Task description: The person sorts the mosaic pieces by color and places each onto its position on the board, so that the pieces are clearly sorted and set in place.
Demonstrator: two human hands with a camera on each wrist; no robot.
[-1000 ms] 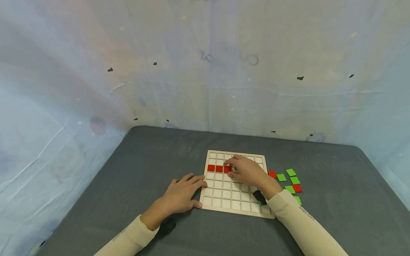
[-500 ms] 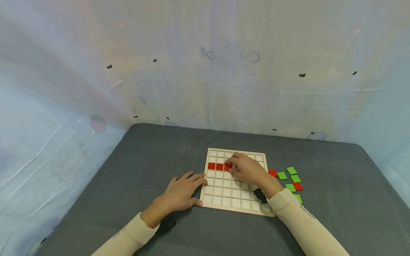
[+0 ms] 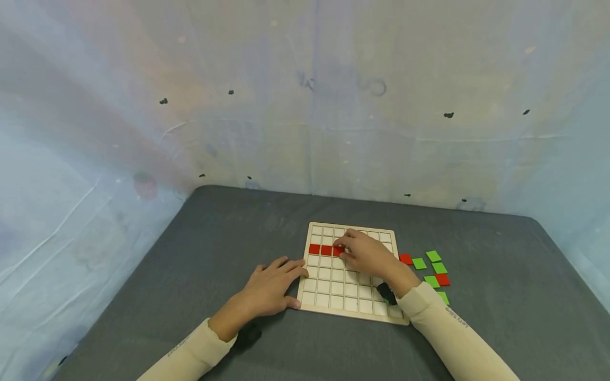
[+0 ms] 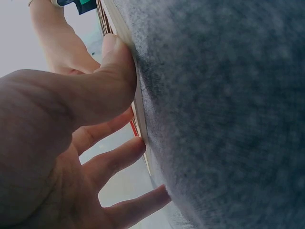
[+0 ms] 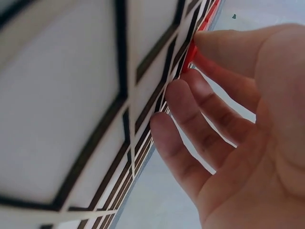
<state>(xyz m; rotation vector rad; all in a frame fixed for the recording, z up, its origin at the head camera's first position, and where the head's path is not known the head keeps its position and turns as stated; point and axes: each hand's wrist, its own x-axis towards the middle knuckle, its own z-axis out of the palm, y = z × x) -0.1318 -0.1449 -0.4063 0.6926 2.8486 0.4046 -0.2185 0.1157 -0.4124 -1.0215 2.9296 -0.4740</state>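
Observation:
A pale wooden grid board (image 3: 350,314) lies on the dark grey table. My right hand (image 3: 369,255) is over its upper part, pinching a red square tile (image 3: 338,251) at the third cell of a row. Two more red tiles (image 3: 320,250) fill the cells to the left of it. In the right wrist view, the thumb (image 5: 224,43) and forefinger meet at the red tile (image 5: 189,55), while the other fingertips rest close along the grid. My left hand (image 3: 269,288) lies with fingers spread at the board's left edge; thumb and fingertips touch the frame (image 4: 138,107).
Several green tiles (image 3: 439,268) lie loose on the table (image 3: 495,296) to the right of the board, with a red tile (image 3: 442,279) among them. Another red tile (image 3: 405,259) is near the board's right edge. A pale cloth (image 3: 305,106) hangs behind the table.

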